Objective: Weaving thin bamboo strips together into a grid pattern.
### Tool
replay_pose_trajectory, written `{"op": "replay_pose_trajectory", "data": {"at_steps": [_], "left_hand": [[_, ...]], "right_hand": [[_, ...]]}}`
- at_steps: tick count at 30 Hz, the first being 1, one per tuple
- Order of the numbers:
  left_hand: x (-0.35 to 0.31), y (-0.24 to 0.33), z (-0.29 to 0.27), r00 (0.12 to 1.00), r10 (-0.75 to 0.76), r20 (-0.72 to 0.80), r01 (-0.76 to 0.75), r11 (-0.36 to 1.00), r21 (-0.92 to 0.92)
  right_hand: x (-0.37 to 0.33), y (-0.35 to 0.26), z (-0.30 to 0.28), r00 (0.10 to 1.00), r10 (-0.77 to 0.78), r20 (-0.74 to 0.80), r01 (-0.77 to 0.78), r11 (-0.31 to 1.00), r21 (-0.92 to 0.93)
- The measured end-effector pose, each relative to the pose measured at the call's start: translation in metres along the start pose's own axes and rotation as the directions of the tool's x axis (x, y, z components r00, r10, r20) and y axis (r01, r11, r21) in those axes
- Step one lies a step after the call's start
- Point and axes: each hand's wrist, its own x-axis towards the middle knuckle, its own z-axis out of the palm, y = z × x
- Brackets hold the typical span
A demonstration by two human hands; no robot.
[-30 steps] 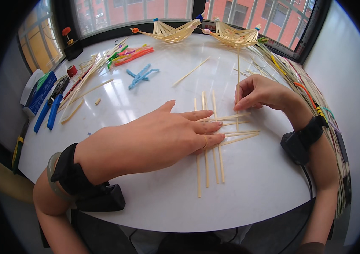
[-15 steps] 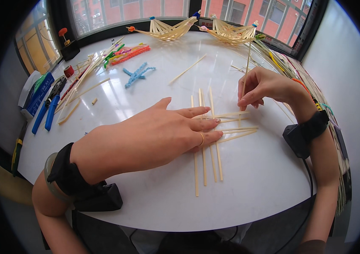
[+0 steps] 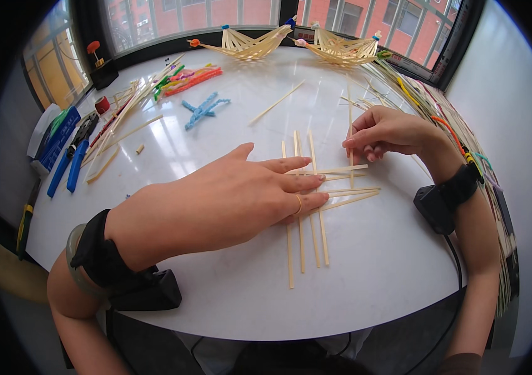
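Note:
On the white table, several pale bamboo strips (image 3: pixel 290 262) lie lengthwise, crossed by several more pale strips (image 3: pixel 355 199) whose right ends fan out. My left hand (image 3: pixel 228 200) rests palm down over the crossing with its fingers spread, pressing on the strips and hiding much of the weave. To its right, my right hand (image 3: pixel 388 131) pinches another thin bamboo strip (image 3: pixel 351 170) between thumb and fingers. That strip stands roughly parallel to the lengthwise ones. Its lower end reaches the crosswise ends; whether it passes over or under each one I cannot tell.
A single loose strip (image 3: pixel 277 102) and blue fuzzy stems (image 3: pixel 202 111) lie beyond my hands. Blue-handled pliers (image 3: pixel 77 165) and coloured stems (image 3: pixel 191 81) are at left. Two woven boat shapes (image 3: pixel 250 47) stand at the back. Long strips (image 3: pixel 497 219) line the right edge.
My right hand has shifted slightly left with its strip, which now stands closer to the left hand's fingers. The left hand stays in place.

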Motion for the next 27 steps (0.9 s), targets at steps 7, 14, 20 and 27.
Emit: {"op": "replay_pose_trajectory", "data": {"at_steps": [7, 14, 20, 27], "left_hand": [[-0.0003, -0.0013, 0.0017, 1.0, 0.006, -0.002, -0.006, 1.0, -0.005], [-0.0001, -0.0011, 0.0027, 1.0, 0.0, -0.004, 0.0, 1.0, 0.007], [-0.0003, -0.0013, 0.0027, 1.0, -0.003, -0.016, 0.003, 1.0, -0.013], [-0.0014, -0.0007, 0.0027, 1.0, -0.003, -0.031, 0.002, 1.0, -0.022]], "right_hand": [[0.0004, 0.0006, 0.0005, 0.997, -0.045, 0.063, 0.043, 0.998, 0.035], [0.0033, 0.0033, 0.0004, 0.999, -0.012, 0.046, 0.009, 0.997, 0.072], [0.0076, 0.0085, -0.0048, 0.994, 0.013, 0.11, -0.035, 0.979, 0.2], [0.0087, 0.0092, -0.0052, 0.993, 0.013, 0.117, -0.037, 0.977, 0.21]]}}
